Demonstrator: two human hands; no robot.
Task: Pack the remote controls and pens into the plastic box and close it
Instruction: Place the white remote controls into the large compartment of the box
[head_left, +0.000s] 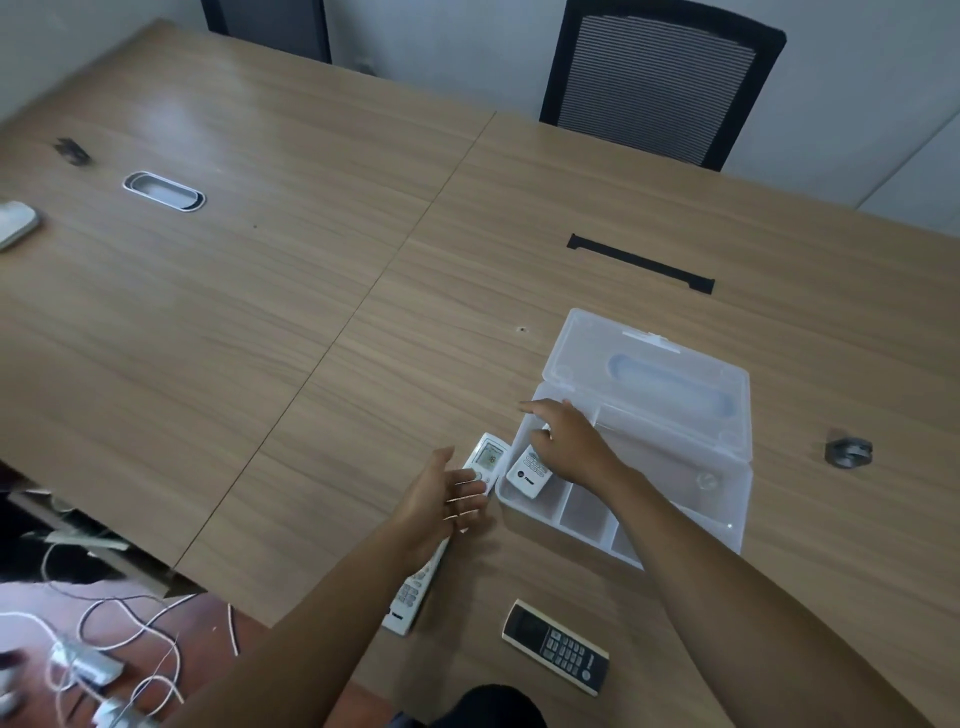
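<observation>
Nearest the person, behind both hands, a dark slim remote with a pale rim lies unpacked, long axis slanting left-far to right-near. Under the left hand, fingers spread and loose, run a long white remote and a small white display remote. Beyond, the right hand rests fingers-apart on a white remote already inside the clear plastic box, lid open. No pens visible.

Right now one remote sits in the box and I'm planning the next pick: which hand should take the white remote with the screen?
Left. The left hand is open with fingertips at that remote, while the right hand reaches into the box.
</observation>
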